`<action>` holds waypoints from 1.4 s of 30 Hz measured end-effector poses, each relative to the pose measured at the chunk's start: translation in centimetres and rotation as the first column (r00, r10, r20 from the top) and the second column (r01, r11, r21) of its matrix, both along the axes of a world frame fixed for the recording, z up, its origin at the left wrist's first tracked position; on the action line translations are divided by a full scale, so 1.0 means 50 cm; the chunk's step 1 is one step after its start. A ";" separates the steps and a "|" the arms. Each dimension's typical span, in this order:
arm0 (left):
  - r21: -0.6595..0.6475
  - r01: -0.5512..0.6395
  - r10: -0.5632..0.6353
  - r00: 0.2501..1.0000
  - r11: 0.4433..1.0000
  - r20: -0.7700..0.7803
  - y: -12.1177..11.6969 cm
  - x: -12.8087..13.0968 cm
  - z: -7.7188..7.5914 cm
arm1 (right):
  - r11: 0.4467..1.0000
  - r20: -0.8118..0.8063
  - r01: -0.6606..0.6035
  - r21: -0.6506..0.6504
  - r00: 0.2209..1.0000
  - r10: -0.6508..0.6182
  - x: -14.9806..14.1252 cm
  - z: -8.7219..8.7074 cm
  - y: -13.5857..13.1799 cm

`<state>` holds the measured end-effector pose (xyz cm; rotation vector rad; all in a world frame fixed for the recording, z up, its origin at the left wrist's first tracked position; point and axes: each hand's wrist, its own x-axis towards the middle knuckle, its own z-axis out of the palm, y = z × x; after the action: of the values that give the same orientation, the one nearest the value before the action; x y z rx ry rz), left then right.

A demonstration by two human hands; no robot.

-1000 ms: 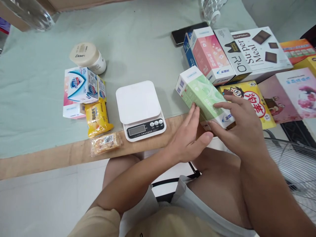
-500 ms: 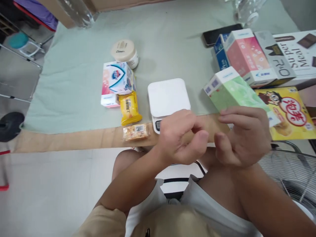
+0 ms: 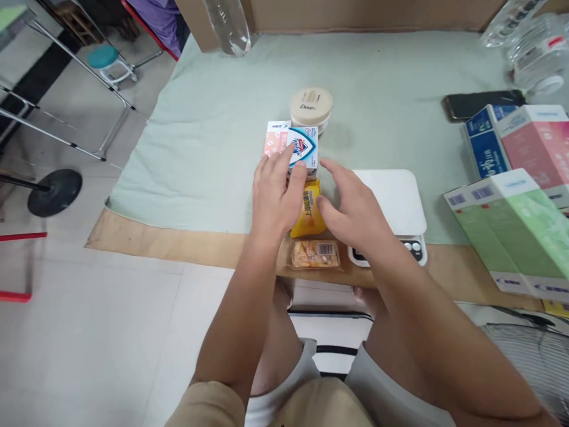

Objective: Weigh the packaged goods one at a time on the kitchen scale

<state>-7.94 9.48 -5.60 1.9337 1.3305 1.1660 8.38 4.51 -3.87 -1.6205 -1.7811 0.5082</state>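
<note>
My left hand (image 3: 278, 193) is open, its fingers over the pink box (image 3: 275, 142) and the near edge of the white-and-blue soap box (image 3: 307, 142); whether they touch cannot be told. Fingers apart and holding nothing, my right hand (image 3: 353, 204) hovers between the soap box and the white kitchen scale (image 3: 395, 198). Between the hands lies a yellow soap packet (image 3: 310, 216), partly covered. Closer to me is a clear-wrapped snack bar (image 3: 315, 254). A Dove jar (image 3: 311, 108) with a cream lid stands right behind the boxes. My right forearm hides part of the scale's display.
At the right are a green box (image 3: 511, 228), a pink box (image 3: 540, 148), a blue box (image 3: 485, 139) and a black phone (image 3: 484, 105). Plastic bottles (image 3: 540, 56) lie at the back right; another bottle (image 3: 229, 26) is at the back left. A fan (image 3: 528, 356) stands below the table's right edge.
Both hands have moved left from the scale and green box to the boxes by the Dove jar, and their curled fingers have spread. The view has turned left.
</note>
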 end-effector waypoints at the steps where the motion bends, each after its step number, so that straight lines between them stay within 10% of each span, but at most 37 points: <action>1: -0.039 0.001 -0.002 1.000 0.999 -0.029 0.002 0.000 0.001 | 1.000 0.003 -0.001 -0.028 1.000 0.001 -0.009 -0.001 0.009; 7: -0.070 -0.014 0.011 0.999 0.997 -0.043 -0.004 -0.010 0.017 | 0.997 -0.029 -0.013 -0.071 1.000 0.011 -0.022 0.007 0.034; 12: -0.178 -0.282 0.251 0.952 0.943 -0.177 0.011 -0.043 0.012 | 0.998 -0.049 0.037 -0.051 0.998 -0.039 -0.021 0.009 0.033; 18: -0.408 -0.248 0.118 0.940 0.879 -0.319 0.012 -0.042 0.014 | 0.994 -0.069 0.065 -0.086 0.995 -0.071 -0.031 0.008 0.026; 26: -0.338 -0.380 0.272 0.905 0.861 -0.327 0.009 -0.051 0.012 | 0.992 -0.075 0.048 -0.115 0.996 -0.057 -0.033 0.007 0.016; 33: -0.095 -0.482 0.484 0.875 0.871 0.001 -0.023 -0.069 0.021 | 0.998 -0.230 0.032 0.048 0.973 -0.020 -0.029 0.008 0.000; 42: 0.286 0.012 0.008 0.998 0.958 -0.070 -0.163 0.093 0.024 | 0.969 -0.620 0.205 0.138 0.781 -0.077 0.018 0.045 -0.055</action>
<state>-3.26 1.34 -4.41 2.1959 1.2494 1.3642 9.29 1.77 -1.62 -1.2421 -1.1664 0.6695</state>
